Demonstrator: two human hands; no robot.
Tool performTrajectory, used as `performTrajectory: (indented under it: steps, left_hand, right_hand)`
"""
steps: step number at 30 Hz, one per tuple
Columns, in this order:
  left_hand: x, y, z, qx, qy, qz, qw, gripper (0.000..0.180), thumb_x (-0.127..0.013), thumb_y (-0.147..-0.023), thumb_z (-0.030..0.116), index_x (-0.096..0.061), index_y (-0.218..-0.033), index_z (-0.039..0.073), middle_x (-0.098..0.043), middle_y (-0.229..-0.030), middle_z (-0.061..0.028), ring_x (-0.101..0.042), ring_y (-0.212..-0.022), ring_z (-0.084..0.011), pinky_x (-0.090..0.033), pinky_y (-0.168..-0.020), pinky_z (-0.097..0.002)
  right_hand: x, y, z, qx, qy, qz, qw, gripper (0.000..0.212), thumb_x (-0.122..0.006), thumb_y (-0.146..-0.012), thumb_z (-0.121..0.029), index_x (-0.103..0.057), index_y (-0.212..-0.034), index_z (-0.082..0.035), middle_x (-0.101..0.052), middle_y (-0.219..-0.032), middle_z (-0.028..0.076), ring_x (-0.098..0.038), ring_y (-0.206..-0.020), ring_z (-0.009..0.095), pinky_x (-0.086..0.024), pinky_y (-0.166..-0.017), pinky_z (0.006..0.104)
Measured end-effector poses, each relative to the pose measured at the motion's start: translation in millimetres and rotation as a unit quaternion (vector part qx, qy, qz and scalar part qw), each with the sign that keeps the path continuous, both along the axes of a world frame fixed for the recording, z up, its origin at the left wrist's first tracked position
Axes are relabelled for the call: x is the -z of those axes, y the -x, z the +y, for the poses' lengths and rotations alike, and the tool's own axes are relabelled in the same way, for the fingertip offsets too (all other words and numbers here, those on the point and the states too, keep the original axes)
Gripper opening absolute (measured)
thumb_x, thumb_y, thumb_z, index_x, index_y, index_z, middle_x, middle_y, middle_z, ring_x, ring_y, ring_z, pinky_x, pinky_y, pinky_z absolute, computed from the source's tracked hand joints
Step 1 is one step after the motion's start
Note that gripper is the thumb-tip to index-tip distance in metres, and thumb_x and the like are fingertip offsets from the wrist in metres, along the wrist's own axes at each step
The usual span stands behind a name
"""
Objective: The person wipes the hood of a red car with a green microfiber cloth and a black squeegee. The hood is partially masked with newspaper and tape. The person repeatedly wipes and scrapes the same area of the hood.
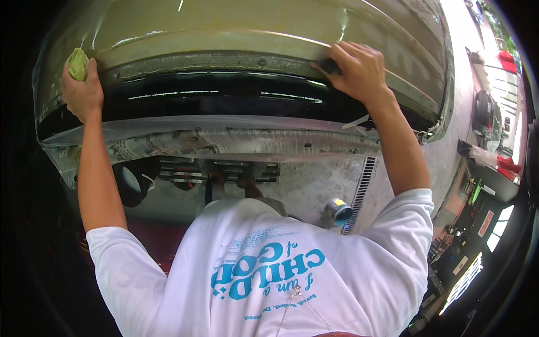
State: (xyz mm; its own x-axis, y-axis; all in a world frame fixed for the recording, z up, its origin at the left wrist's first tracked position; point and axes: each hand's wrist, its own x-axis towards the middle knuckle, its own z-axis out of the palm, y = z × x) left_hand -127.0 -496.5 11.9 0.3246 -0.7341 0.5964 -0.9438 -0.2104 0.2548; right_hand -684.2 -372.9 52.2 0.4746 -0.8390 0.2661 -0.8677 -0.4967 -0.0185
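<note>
My left hand, at the left of the car panel, is closed around a crumpled yellow-green sponge or cloth. Thin bright streaks, like water, show just above it. Over on the right, my right hand grips a small dark flat piece, perhaps sandpaper or a sanding pad, against the panel's edge; the fingers partly cover it. The broad car panel is olive-gold, glossy and wet-looking. Along its near side runs a dull, scuffed strip, then a shiny black band.
Clear plastic film and printed masking paper hang along the panel's near edge. Below stand a slatted step and a small paint can beside a floor drain grate. A dark car and cluttered shelving are at right.
</note>
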Motion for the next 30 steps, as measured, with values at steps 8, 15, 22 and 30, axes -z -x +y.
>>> performTrajectory:
  steps: [8,15,22,30]
  left_hand:
    - [-3,-15,0,0.026,0.010,-0.001,1.000,0.076,-0.074,-0.082,0.060,-0.060,-0.142,0.015,-0.063,-0.139,-0.0188,-0.058,-0.128,-0.0405,-0.046,-0.107,-0.0516]
    - [-10,2,0,0.001,-0.005,0.014,1.000,0.077,-0.076,-0.080,0.059,-0.061,-0.141,0.014,-0.063,-0.136,-0.0199,-0.058,-0.128,-0.0402,-0.046,-0.107,-0.0513]
    - [-5,3,2,-0.001,-0.007,0.012,1.000,0.080,-0.075,-0.081,0.061,-0.059,-0.143,0.014,-0.061,-0.139,-0.0213,-0.055,-0.130,-0.0424,-0.045,-0.108,-0.0526]
    - [3,-21,-1,0.016,0.007,-0.010,1.000,0.081,-0.074,-0.079,0.064,-0.062,-0.141,0.013,-0.064,-0.135,-0.0210,-0.060,-0.126,-0.0406,-0.048,-0.106,-0.0509]
  right_hand:
    - [-10,25,4,-0.036,0.001,0.047,0.998,0.034,-0.080,-0.068,-0.013,-0.060,-0.095,-0.015,-0.065,-0.084,0.002,-0.069,-0.081,0.027,-0.056,-0.068,0.0425]
    - [-6,-22,-9,-0.003,-0.030,-0.005,1.000,0.029,-0.079,-0.074,-0.021,-0.062,-0.096,-0.014,-0.067,-0.087,0.005,-0.071,-0.085,0.029,-0.055,-0.068,0.0430]
    - [-9,-13,5,0.046,-0.043,-0.026,0.998,0.023,-0.079,-0.078,-0.022,-0.064,-0.093,-0.012,-0.070,-0.081,0.008,-0.070,-0.077,0.036,-0.053,-0.065,0.0459]
    - [-5,-49,-3,0.077,-0.078,0.015,0.994,0.023,-0.076,-0.077,-0.020,-0.070,-0.098,-0.014,-0.076,-0.092,0.010,-0.073,-0.083,0.037,-0.056,-0.072,0.0494]
